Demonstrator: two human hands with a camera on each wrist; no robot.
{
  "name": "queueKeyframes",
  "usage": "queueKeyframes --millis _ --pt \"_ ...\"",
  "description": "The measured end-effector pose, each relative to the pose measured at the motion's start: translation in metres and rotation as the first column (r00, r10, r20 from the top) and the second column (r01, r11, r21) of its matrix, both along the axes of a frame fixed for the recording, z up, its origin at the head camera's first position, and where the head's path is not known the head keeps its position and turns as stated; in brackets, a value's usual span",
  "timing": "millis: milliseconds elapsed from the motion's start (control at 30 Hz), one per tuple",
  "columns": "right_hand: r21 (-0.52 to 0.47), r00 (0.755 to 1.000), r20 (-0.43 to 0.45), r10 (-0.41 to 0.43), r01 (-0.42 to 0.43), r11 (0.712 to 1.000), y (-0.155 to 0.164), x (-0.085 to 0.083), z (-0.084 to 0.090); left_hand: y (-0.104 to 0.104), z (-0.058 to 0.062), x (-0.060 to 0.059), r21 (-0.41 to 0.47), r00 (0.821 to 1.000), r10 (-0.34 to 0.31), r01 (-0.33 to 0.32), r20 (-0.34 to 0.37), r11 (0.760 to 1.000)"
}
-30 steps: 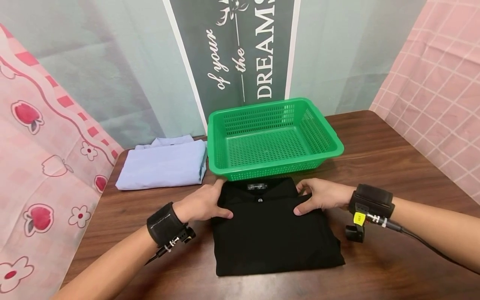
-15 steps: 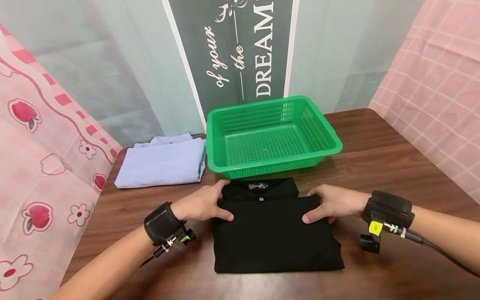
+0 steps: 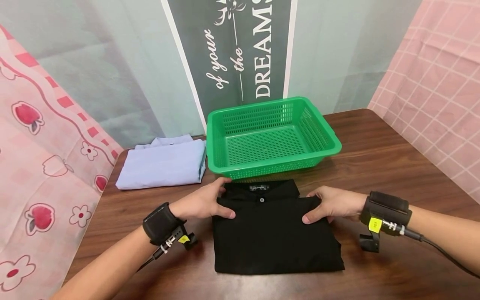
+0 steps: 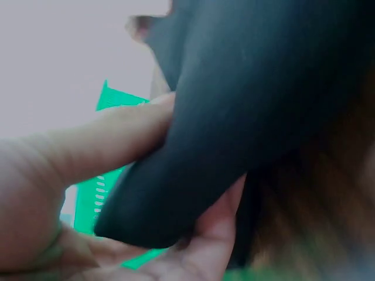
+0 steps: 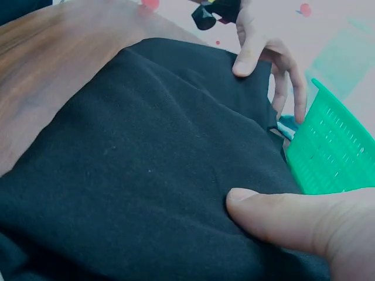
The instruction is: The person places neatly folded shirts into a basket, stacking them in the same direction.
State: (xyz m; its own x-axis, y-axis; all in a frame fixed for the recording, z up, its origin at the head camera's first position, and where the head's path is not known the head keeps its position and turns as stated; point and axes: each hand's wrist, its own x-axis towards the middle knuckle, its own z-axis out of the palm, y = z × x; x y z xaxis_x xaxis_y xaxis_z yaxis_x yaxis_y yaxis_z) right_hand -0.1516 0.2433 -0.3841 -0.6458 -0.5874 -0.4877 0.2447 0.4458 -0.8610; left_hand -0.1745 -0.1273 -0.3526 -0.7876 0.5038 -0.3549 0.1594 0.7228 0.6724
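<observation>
A folded black collared shirt lies in front of me, its collar and neck label toward the basket. My left hand grips its upper left corner. In the left wrist view, the thumb lies on one side of the black cloth and the fingers curl under the other. At the upper right edge my right hand holds the shirt, thumb on top and most fingers hidden beneath. The right wrist view shows that thumb pressed on the fabric, with the left hand at the far corner.
A green perforated basket with nothing in it stands just beyond the collar. Left of it lies a folded light-blue shirt. The brown wooden table meets hanging fabric at the back and both sides.
My right hand has shifted right and slightly toward me, from beside the collar to the shirt's upper right corner. The left hand keeps its hold, and the shirt has barely moved.
</observation>
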Motion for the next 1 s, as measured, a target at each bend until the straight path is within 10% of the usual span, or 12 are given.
queueKeyframes --millis 333,733,1000 --pt "-0.069 0.999 0.047 -0.012 0.015 0.998 0.004 0.002 0.001 -0.001 0.004 0.002 0.155 0.99 0.063 -0.083 0.13 0.984" --pt "-0.16 1.0 0.027 0.014 -0.009 0.987 0.007 0.004 -0.001 -0.006 -0.006 -0.004 0.103 0.98 0.012 -0.034 0.2 0.994" --pt "-0.2 0.999 0.04 0.015 -0.007 0.98 0.005 0.005 0.002 -0.003 -0.01 -0.003 0.156 0.967 0.107 -0.145 0.231 0.977"
